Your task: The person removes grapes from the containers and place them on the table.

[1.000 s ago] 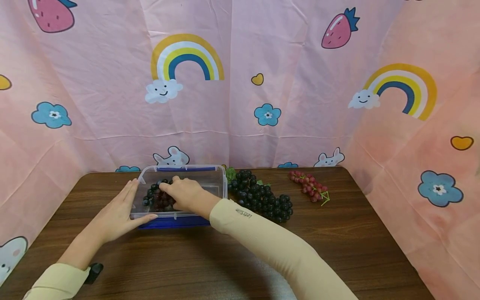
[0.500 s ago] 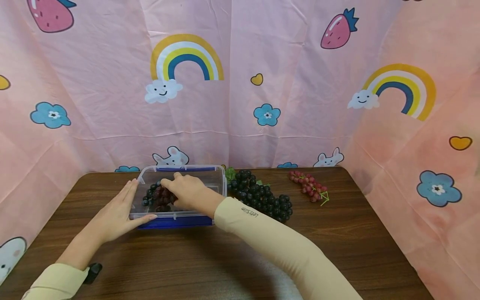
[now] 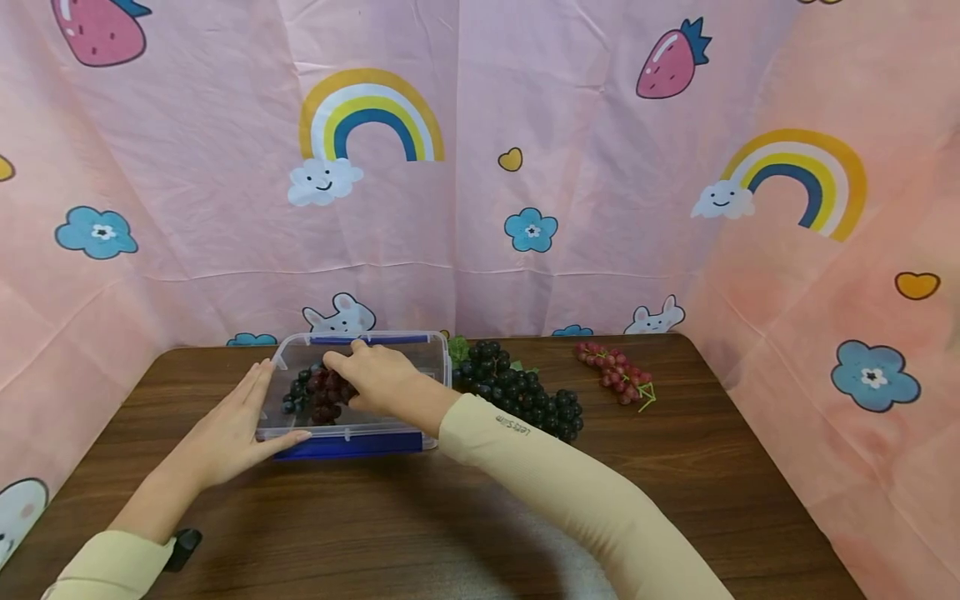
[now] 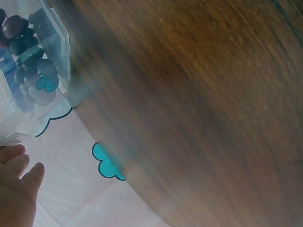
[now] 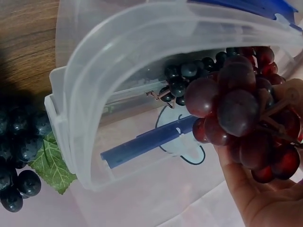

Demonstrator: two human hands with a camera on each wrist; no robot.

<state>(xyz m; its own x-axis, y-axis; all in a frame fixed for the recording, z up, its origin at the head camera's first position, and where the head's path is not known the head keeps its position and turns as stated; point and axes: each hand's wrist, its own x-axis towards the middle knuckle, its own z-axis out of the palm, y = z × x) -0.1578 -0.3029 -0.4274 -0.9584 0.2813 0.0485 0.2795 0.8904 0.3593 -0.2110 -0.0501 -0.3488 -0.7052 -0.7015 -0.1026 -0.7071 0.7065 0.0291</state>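
A clear plastic box (image 3: 352,447) with blue latches stands at the table's back left. Inside it lies a bunch of black grapes (image 3: 295,393), on the left. My right hand (image 3: 382,379) reaches into the box and holds a bunch of dark red grapes (image 3: 327,395) beside the black ones. The right wrist view shows these red grapes large, with the fingers (image 5: 235,179) cupped under them. My left hand (image 3: 228,435) rests against the box's front left corner, fingers straight and thumb spread along the front. Only part of that hand appears in the left wrist view.
To the right of the box lies a large bunch of black grapes (image 3: 525,398) with a green leaf (image 3: 459,348). Farther right is a smaller bunch of red grapes (image 3: 615,372) with a green stem. A pink patterned cloth (image 3: 480,200) hangs behind the brown wooden table (image 3: 675,467).
My right hand has shifted slightly right and up in the head view, with more of the dark red grapes now showing. The left hand has stayed at the box's corner.
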